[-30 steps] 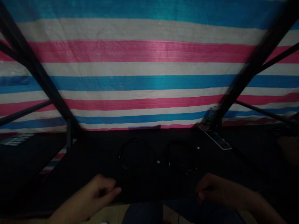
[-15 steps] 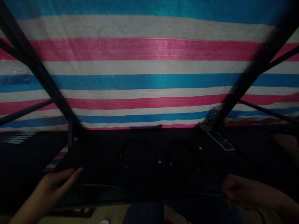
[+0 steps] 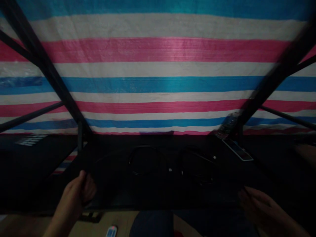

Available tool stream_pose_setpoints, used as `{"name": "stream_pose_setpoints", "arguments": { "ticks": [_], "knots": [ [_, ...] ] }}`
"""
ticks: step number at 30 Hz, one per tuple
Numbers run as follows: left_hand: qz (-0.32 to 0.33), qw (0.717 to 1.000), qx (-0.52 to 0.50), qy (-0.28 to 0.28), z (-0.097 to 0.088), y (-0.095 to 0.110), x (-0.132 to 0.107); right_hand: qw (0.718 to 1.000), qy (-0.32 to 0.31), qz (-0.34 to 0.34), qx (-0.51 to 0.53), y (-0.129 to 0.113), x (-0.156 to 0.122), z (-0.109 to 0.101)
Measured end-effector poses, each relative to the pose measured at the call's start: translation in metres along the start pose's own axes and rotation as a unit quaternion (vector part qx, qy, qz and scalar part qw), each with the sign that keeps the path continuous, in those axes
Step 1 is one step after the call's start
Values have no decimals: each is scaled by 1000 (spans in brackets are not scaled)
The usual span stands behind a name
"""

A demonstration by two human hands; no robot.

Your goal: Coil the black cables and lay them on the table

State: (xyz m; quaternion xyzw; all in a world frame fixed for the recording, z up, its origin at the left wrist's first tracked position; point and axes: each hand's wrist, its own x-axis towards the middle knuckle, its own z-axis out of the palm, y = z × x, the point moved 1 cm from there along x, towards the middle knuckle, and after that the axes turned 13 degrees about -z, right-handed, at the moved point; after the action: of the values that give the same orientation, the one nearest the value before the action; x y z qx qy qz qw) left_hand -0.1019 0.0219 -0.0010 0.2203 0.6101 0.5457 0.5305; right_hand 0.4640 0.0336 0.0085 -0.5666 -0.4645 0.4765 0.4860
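Note:
At the left front of the black table [image 3: 153, 196], my left hand [image 3: 80, 191] is curled into a fist with the thumb on top. A dark strand shows at its thumb, seemingly a black cable. My right hand [image 3: 263, 205] is pinched at the right front, with a thin black cable [image 3: 248, 192] crossing its fingers. Most of this cable is lost against the dark table. Between and beyond my hands lie two coiled black cables: the left coil [image 3: 130, 161] and the right coil [image 3: 181, 161]. Small pale connectors show at their ends.
A phone [image 3: 238, 150] with a light edge lies at the back right, beside a clear plastic bottle [image 3: 228, 125]. Dark frame posts [image 3: 66, 95] rise on both sides before a striped sheet [image 3: 158, 69]. Another person's hand [image 3: 306, 153] shows at the far right.
My left hand has turned upright and its fingers have curled in. My right hand has rotated slightly. The thin line stretched between them near the front edge is no longer visible. The view has shifted slightly.

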Motion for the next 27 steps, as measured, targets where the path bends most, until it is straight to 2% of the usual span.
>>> {"name": "stream_pose_setpoints", "arguments": {
  "ticks": [3,8,10,12,13,16,18,24,27],
  "knots": [
    [-25,999,-28,-29,50,-18,-8,994,11,23,107,8,-6,33],
    [-25,990,6,-142,140,-58,-40,961,-39,-22,274,6,-17,117],
    [-27,979,61,-191,167,-75,-55,952,-56,-4,302,7,-23,148],
    [-15,970,116,-214,184,-86,-68,954,-69,-5,292,9,-31,172],
    [-4,968,140,-208,189,-90,-74,958,-80,-7,276,11,-36,182],
    [58,973,176,-139,192,-93,-83,969,-117,-15,216,19,-50,202],
    [109,968,193,-119,190,-91,-84,975,-110,-12,193,25,-57,209],
    [209,922,267,-186,190,-78,-86,987,-45,18,152,27,-60,209],
    [231,903,298,-204,190,-82,-91,993,-11,0,116,22,-54,202]
  ]
}}
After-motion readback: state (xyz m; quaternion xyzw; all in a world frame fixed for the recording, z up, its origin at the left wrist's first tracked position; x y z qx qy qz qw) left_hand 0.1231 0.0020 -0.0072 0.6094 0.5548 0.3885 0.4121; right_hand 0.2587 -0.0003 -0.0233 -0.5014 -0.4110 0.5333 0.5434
